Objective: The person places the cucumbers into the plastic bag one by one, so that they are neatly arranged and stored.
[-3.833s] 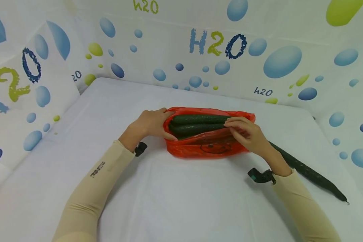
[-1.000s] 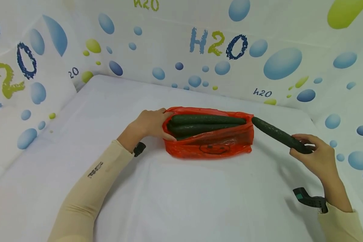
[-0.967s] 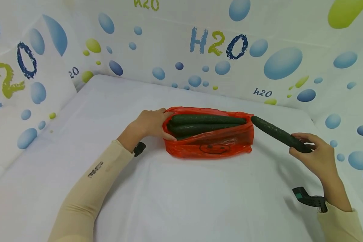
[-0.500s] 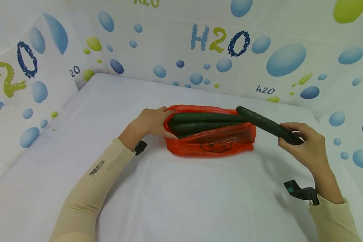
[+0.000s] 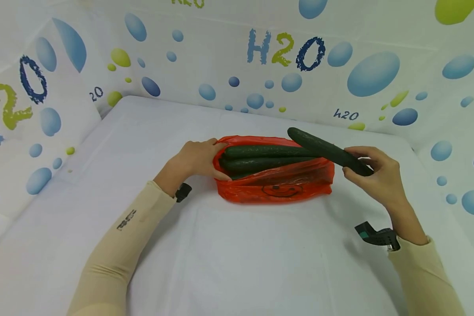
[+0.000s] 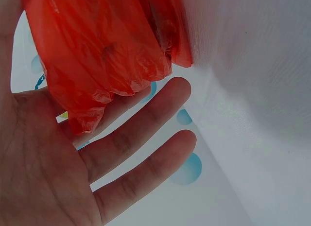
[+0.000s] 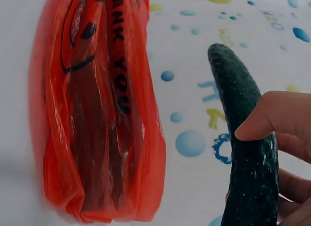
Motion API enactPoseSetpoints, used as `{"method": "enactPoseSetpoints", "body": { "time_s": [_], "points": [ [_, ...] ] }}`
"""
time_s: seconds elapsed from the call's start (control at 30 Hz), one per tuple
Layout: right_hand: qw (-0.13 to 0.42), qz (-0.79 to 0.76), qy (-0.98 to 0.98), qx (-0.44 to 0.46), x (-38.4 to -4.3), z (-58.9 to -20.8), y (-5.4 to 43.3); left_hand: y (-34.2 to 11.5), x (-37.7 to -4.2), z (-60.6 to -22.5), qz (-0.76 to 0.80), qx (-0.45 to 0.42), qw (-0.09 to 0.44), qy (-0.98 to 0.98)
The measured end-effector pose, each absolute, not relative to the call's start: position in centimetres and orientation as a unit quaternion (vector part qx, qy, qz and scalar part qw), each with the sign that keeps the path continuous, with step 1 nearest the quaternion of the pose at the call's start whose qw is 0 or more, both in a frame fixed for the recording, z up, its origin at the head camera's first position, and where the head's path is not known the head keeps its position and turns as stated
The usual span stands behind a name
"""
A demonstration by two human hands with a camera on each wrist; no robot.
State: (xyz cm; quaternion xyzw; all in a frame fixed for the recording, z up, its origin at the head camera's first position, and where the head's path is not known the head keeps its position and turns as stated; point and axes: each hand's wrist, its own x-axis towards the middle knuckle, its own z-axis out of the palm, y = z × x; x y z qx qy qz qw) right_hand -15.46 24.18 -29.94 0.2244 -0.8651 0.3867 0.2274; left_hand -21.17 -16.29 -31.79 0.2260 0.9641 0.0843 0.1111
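A red plastic bag (image 5: 280, 193) with a smiling face printed on it lies on its side, its mouth facing up. Dark green cucumbers (image 5: 268, 152) lie lengthwise inside. My left hand (image 5: 195, 159) spreads the bag's left end, thumb and index finger at the rim; in the left wrist view its other fingers (image 6: 141, 180) are straight and apart. Over the bag's right end, my right hand (image 5: 379, 175) grips another cucumber (image 5: 324, 148) near its right end. That cucumber is tilted, its free tip up to the left; the right wrist view shows the thumb against its side.
A white cloth (image 5: 237, 254) covers the table. Behind it and at both sides hang white sheets (image 5: 205, 44) printed with blue and green drops. A small dark camera (image 5: 377, 236) is strapped to the right wrist, another (image 5: 183, 192) to the left.
Earlier the right hand was inside the bag, with one cucumber lying on the table at right. That cucumber is now in the right hand and has moved left over the bag. The left hand stays put.
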Motion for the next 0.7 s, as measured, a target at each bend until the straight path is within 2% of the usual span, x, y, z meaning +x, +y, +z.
{"method": "enactPoseSetpoints", "body": {
  "time_s": [0.37, 0.7],
  "points": [
    [0.209, 0.441, -0.823, 0.291, -17.4, -30.3, 21.3, -16.5, -21.1, -31.8, 0.085, 0.226, 0.110, 0.964],
    [0.209, 0.476, -0.784, 0.340, -19.0, -28.9, 18.7, -16.5, -21.1, -31.6, 0.088, 0.225, 0.112, 0.964]
  ]
}}
